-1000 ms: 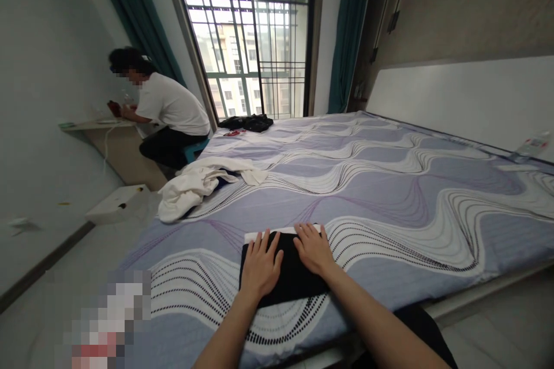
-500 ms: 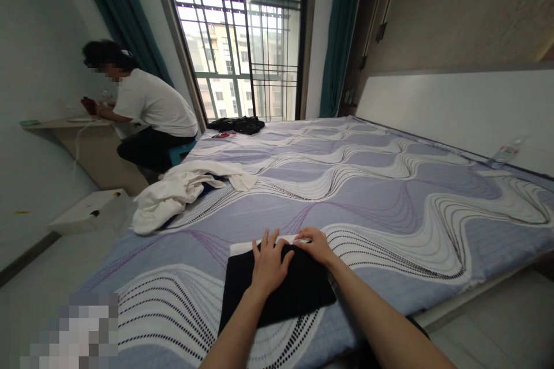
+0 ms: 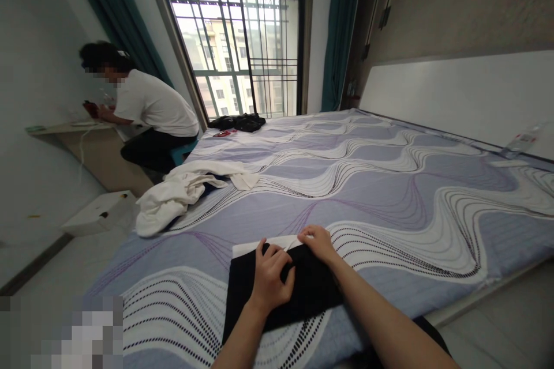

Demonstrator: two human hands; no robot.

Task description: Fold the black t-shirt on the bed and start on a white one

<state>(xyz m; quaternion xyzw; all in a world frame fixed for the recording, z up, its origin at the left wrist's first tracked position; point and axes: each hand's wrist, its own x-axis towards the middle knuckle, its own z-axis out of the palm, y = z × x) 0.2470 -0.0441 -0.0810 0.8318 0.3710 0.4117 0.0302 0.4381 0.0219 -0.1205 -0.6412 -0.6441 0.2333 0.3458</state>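
A folded black garment (image 3: pixel 309 285) with a white band along its far edge lies flat on the patterned bed sheet in front of me. My left hand (image 3: pixel 272 274) rests on the garment's middle, its fingers curled at the white band. My right hand (image 3: pixel 318 245) is at the band's right part, with thumb and fingers pinched together on the edge. Between the two hands, a thin white strip of the band seems raised; the fingertips partly hide it.
A crumpled white garment (image 3: pixel 167 199) lies at the bed's left edge. Black items (image 3: pixel 242 122) sit at the far end. A plastic bottle (image 3: pixel 521 141) lies by the headboard. A person (image 3: pixel 156 101) in a white shirt sits at a small desk (image 3: pixel 97 150); a white box (image 3: pixel 101 213) is on the floor.
My left hand's spread fingers have curled in at the white band. The right hand's fingers have closed into a pinch on the edge. The view has turned slightly.
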